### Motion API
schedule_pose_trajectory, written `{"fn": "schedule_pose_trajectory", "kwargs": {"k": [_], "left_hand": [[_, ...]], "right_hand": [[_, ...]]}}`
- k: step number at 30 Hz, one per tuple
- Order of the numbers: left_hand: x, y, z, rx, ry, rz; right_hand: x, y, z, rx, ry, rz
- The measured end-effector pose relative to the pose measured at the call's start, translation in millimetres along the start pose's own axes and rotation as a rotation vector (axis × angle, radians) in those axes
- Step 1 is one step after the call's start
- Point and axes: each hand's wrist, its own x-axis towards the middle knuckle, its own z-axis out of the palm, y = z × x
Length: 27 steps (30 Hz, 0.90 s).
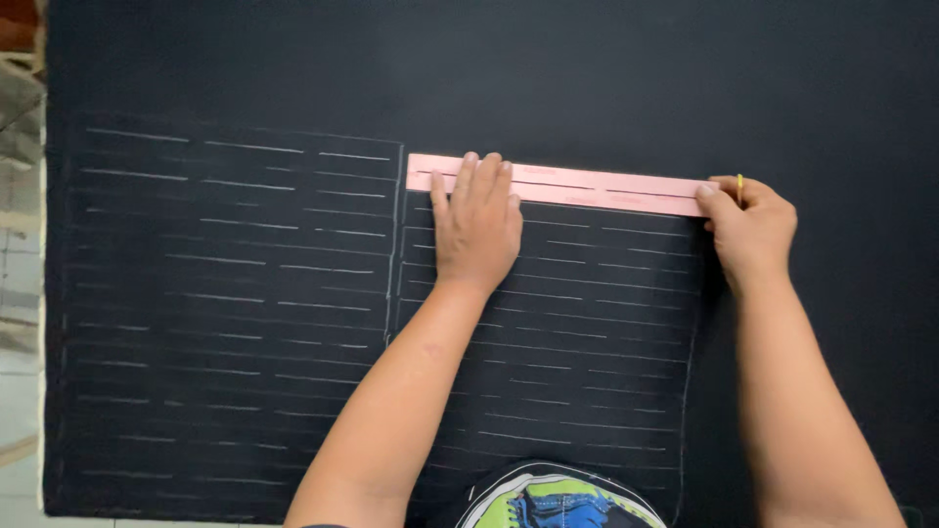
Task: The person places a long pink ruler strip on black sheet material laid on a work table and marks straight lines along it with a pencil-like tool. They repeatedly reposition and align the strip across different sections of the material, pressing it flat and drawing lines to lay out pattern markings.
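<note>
My left hand (476,227) presses flat, ungripping, on the long pink slotted template strip (558,185); beyond it, my right hand (748,227), pinching a yellow marker (739,184), could nudge that far end askew.

Black cloth (587,88) spread flat, marked with rows of white chalk lines (245,293). Pink slotted strip (606,191) lying across the top of the right-hand block of lines. Left hand (477,227) pressed flat on the strip. Right hand (748,227) at the strip's right end, pinching what looks like a yellow chalk pencil (739,186).
</note>
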Motion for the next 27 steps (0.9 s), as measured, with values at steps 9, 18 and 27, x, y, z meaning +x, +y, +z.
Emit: {"fn": "schedule_pose_trajectory", "kwargs": {"k": [9,18,27], "left_hand": [[-0.1,2.6,-2.2,-0.01,0.004,0.004],[0.4,4.2,-3.1,-0.041,0.036,0.015],[-6.3,18.9,1.2,0.127,-0.128,0.127]], "right_hand": [[-1.6,-0.8,-4.9,-0.019,-0.019,-0.018],[-2.8,-2.0,-4.3,-0.097,-0.001,-0.04],[-4.3,2.8,-0.4,-0.41,0.124,-0.286]]}}
